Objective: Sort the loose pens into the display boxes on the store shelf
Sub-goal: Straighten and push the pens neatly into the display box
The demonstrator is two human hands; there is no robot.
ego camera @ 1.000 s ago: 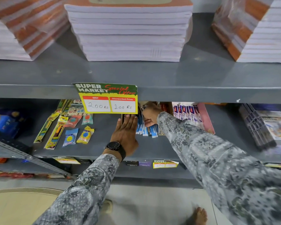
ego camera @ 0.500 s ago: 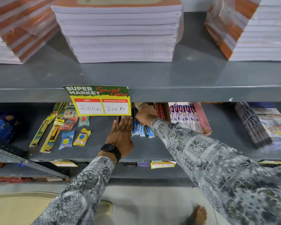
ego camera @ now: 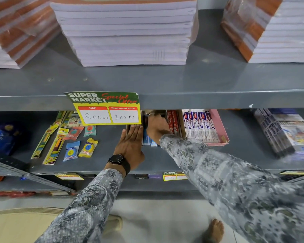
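My left hand (ego camera: 131, 145), with a black watch on its wrist, lies flat and open against the left side of a display box of blue-wrapped pens (ego camera: 148, 140) on the lower shelf (ego camera: 104, 165). My right hand (ego camera: 156, 128) reaches into the back of that box under the upper shelf edge, fingers curled on dark pens (ego camera: 145, 120); the grip is partly hidden. To the right stand a box of red pen packs (ego camera: 172, 122) and a pink box of white-and-blue pens (ego camera: 200, 127).
A yellow price sign (ego camera: 107, 109) hangs from the upper shelf edge and hides the box's back. Sharpener packets and pencil packs (ego camera: 72, 142) lie at left, boxed sets (ego camera: 284, 130) at right. Notebook stacks (ego camera: 126, 32) fill the upper shelf.
My right hand has pushed a little deeper into the pen box. My left hand has stayed flat beside the box. The camera has tilted slightly.
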